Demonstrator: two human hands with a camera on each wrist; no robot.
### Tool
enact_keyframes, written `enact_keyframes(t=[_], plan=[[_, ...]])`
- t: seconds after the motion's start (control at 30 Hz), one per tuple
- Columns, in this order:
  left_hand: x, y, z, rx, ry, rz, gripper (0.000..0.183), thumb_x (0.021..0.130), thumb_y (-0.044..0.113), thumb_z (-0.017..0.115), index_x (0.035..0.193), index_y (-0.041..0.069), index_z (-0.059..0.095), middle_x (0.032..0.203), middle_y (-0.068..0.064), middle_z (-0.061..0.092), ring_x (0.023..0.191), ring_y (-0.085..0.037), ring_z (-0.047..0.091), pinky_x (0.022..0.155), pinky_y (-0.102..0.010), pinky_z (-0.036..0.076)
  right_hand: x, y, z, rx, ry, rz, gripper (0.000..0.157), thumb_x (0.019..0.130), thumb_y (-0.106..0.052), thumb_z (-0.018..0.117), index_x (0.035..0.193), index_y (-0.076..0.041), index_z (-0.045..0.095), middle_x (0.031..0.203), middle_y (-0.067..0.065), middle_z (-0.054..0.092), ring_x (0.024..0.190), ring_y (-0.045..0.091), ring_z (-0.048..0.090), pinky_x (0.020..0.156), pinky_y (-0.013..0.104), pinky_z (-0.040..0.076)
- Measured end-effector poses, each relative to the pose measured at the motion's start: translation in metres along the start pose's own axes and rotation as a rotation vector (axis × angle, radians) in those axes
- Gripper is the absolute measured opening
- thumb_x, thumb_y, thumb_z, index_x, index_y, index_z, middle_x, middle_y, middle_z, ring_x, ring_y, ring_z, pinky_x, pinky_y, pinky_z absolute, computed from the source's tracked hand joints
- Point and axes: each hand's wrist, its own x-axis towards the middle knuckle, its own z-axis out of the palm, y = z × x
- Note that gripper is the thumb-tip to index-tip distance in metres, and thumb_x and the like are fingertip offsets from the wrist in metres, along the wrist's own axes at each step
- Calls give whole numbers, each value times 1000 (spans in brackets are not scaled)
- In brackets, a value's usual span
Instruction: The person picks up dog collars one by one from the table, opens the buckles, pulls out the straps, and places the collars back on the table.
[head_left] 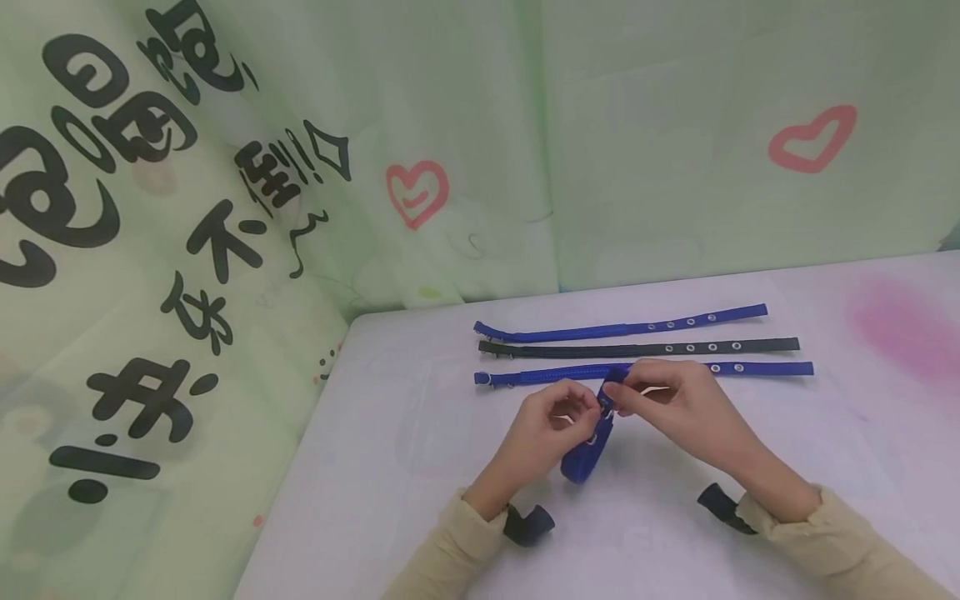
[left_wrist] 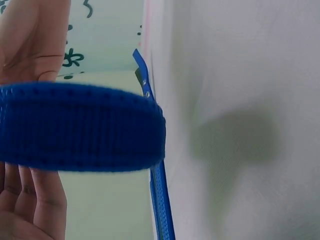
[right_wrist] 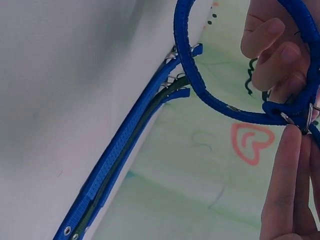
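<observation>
A blue collar is bent into a loop and held up over the table between both hands. My left hand pinches it at the metal buckle, thumb and forefinger together. From the other side my right hand grips the strap end just above the buckle. The right wrist view shows the round loop of the collar, with fingertips right at the silver buckle. In the left wrist view the collar's ribbed band covers part of the hands.
Beyond the hands, a blue collar, a black collar and another blue collar lie flat, side by side, on the white table. A printed curtain hangs behind. Dark straps sit at both wrists.
</observation>
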Motion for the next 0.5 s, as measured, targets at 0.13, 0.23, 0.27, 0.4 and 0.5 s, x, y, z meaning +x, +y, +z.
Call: enact_keyframes(t=[0.13,0.23,0.27,0.4,0.5], plan=[[0,-1,-1,-2,-31,4,11,96,12,63,105,5,62,99,-6,65,86,-2,58,78,-20,54,0,-1,0,-33,26,-26,5,92,-13,71,89,-12,75,86,-1,71,74,5,68,70,18,57],[1,-1,-2,-17,-24,0,12,96,12,63,105,5,62,101,-7,64,87,-2,60,79,-21,55,0,-1,0,-59,50,-42,4,91,-12,72,90,-11,76,86,-1,71,73,4,68,69,18,57],[1,0,-2,-23,-14,-1,12,97,13,63,106,4,62,102,-7,64,88,-3,60,80,-21,55,0,-1,0,-66,57,-46,3,91,-12,73,90,-11,76,86,-1,71,73,4,68,69,18,57],[2,1,-3,-51,22,-11,15,98,16,63,108,4,63,103,-8,65,89,-3,63,81,-20,55,0,1,2,-112,89,-73,3,89,-11,75,91,-10,77,86,-2,72,74,2,67,68,20,58],[1,3,-4,-63,15,-23,18,98,17,63,110,4,65,102,-11,68,84,-3,63,73,-21,56,1,3,2,-170,109,-110,5,86,-9,77,91,-12,77,85,-5,72,76,2,66,66,21,58]])
